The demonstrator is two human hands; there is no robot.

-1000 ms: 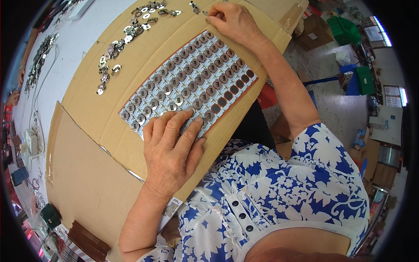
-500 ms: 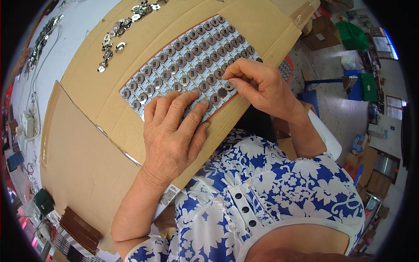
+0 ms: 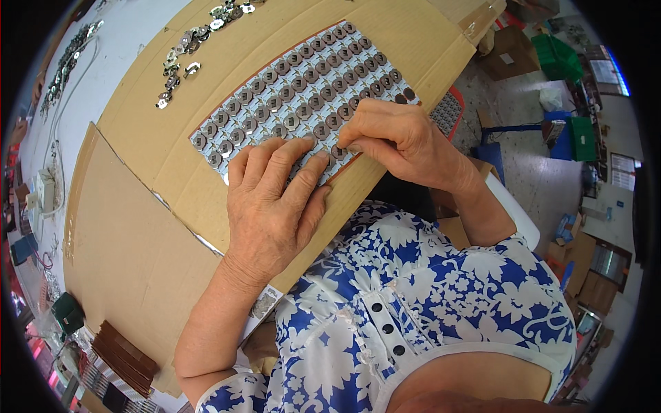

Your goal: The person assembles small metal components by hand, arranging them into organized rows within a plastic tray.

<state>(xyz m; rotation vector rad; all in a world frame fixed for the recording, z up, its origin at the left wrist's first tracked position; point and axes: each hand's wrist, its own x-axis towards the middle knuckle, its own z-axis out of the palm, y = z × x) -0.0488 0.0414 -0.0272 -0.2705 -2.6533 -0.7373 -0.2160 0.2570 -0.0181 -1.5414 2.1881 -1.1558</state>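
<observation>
A light blue and white panel (image 3: 258, 100) with a reddish-brown edge lies slanted on the cardboard. Rows of round grey-brown discs, each with a small dark rectangle, cover it. At the panel's near edge my left hand (image 3: 268, 199) rests palm down, fingers spread over the lower rows, holding nothing. My right hand (image 3: 396, 141) is closed in a pinch at the right part of the near edge, thumb and forefinger touching a disc there. Whatever sits between those fingertips is hidden. Two darker discs (image 3: 408, 93) without the rectangle show at the right corner.
Brown cardboard (image 3: 131, 255) covers the table, with a seam running across it. Loose metal clips and discs (image 3: 196, 40) lie in a trail beyond the panel. Right of the table, a red container (image 3: 449, 113) holds another panel. Brown strips (image 3: 124, 361) stand at lower left.
My right hand has slid left along the panel's near edge, now covering a dark disc seen before and uncovering discs at the right corner. My left hand has stayed in place.
</observation>
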